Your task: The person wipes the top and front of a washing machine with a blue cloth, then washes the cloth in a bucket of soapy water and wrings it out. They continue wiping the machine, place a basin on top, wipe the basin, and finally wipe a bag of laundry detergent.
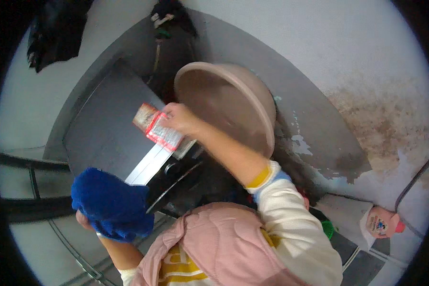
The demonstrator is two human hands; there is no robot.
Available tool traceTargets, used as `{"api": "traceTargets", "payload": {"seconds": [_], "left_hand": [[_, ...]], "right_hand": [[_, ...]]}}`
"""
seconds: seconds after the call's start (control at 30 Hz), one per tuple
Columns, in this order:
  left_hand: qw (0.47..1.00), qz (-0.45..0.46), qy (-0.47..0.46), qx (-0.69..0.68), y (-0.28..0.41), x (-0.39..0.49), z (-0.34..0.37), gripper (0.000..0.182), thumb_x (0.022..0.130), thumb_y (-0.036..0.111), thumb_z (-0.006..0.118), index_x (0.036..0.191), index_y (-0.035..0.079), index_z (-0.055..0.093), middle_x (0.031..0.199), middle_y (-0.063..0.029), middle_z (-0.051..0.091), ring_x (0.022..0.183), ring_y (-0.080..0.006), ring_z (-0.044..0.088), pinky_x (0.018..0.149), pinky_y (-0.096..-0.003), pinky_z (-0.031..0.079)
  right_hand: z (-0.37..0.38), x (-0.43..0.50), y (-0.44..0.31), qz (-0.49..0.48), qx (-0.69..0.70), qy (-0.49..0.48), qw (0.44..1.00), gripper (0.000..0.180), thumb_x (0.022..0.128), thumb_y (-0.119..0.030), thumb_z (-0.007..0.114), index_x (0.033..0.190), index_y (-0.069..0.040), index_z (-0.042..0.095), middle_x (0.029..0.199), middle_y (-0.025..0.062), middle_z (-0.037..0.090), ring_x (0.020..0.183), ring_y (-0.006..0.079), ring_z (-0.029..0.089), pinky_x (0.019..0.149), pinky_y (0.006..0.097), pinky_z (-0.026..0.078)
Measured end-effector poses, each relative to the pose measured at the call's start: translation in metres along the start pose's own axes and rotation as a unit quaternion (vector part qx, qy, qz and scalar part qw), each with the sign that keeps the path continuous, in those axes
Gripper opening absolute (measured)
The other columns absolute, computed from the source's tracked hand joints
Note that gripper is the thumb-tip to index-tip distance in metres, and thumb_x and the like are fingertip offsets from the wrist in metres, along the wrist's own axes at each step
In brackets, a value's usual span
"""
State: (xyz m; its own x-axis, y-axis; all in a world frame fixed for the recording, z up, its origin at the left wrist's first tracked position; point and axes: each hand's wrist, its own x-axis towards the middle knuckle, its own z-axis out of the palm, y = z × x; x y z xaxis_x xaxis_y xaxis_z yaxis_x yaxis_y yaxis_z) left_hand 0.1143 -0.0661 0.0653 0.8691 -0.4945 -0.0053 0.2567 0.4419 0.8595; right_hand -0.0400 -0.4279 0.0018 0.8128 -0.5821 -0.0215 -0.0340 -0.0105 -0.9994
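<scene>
My left hand [83, 219] is mostly hidden by a bunched blue cloth [109, 203] that it holds up at the lower left. Between the fingers of my right hand [180, 118] is a flat red and silver packet [166, 134]. The packet bears writing and has a brownish printed part at its far end. It is over the near edge of a dark grey flat surface [109, 121]; whether it touches that surface I cannot tell. A bright silvery strip [148, 164] runs along this edge, between the cloth and the packet.
A large beige plastic basin [228, 75] stands tilted beside my right forearm, near the peeling wall [304, 107]. Dark bags hang at upper left [59, 35] and top [173, 18]. At lower right, a pink bottle [380, 221] lies by a white container [343, 211].
</scene>
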Motion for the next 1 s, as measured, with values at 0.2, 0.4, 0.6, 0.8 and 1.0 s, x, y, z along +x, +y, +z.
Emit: {"api": "traceTargets", "payload": {"seconds": [0.2, 0.4, 0.6, 0.8, 1.0], "left_hand": [[0.999, -0.004, -0.002, 0.048, 0.007, -0.008, 0.005, 0.061, 0.082, 0.047, 0.052, 0.126, 0.005, 0.051, 0.125, -0.0176, 0.057, 0.114, -0.0340, 0.054, 0.095, -0.0523, 0.045], [0.999, 0.005, 0.003, 0.052, 0.019, -0.027, 0.001, 0.062, 0.081, 0.047, 0.052, 0.126, 0.005, 0.051, 0.125, -0.0178, 0.057, 0.114, -0.0339, 0.054, 0.095, -0.0528, 0.045], [0.998, 0.016, -0.050, 0.038, 0.025, -0.039, 0.002, 0.063, 0.081, 0.047, 0.052, 0.127, 0.004, 0.050, 0.125, -0.0179, 0.057, 0.114, -0.0339, 0.054, 0.095, -0.0532, 0.045], [0.999, -0.014, -0.035, 0.026, 0.028, -0.041, 0.036, 0.068, 0.077, 0.044, 0.056, 0.130, 0.002, 0.047, 0.123, -0.0202, 0.057, 0.113, -0.0351, 0.055, 0.095, -0.0517, 0.045], [0.995, -0.048, -0.039, 0.078, 0.006, -0.007, 0.113, 0.071, 0.076, 0.031, 0.063, 0.136, 0.000, 0.040, 0.121, -0.0174, 0.057, 0.112, -0.0297, 0.055, 0.096, -0.0424, 0.045]], "right_hand": [[0.108, 0.045, 0.036, 0.029, -0.090, -0.147, 0.985, 0.041, 0.068, -0.017, 0.074, 0.102, 0.003, 0.062, 0.095, 0.0211, 0.064, 0.092, 0.0307, 0.063, 0.080, 0.0382, 0.049], [0.077, 0.076, 0.044, -0.015, -0.166, -0.276, 0.947, 0.038, 0.074, -0.016, 0.069, 0.107, 0.000, 0.063, 0.096, 0.0167, 0.067, 0.085, 0.0257, 0.065, 0.076, 0.0362, 0.052], [0.018, 0.085, 0.052, 0.086, -0.156, -0.035, 0.983, 0.031, 0.079, -0.015, 0.069, 0.103, 0.003, 0.062, 0.091, 0.0153, 0.067, 0.082, 0.0216, 0.066, 0.072, 0.0346, 0.052], [0.013, 0.057, 0.016, -0.058, -0.426, 0.082, 0.899, 0.041, 0.086, -0.027, 0.064, 0.115, 0.001, 0.058, 0.107, 0.0217, 0.062, 0.095, 0.0355, 0.062, 0.087, 0.0428, 0.047], [-0.006, -0.028, -0.035, 0.050, 0.102, -0.156, 0.981, 0.055, 0.093, -0.045, 0.053, 0.131, -0.006, 0.048, 0.124, 0.0130, 0.055, 0.111, 0.0252, 0.055, 0.092, 0.0396, 0.046]]}}
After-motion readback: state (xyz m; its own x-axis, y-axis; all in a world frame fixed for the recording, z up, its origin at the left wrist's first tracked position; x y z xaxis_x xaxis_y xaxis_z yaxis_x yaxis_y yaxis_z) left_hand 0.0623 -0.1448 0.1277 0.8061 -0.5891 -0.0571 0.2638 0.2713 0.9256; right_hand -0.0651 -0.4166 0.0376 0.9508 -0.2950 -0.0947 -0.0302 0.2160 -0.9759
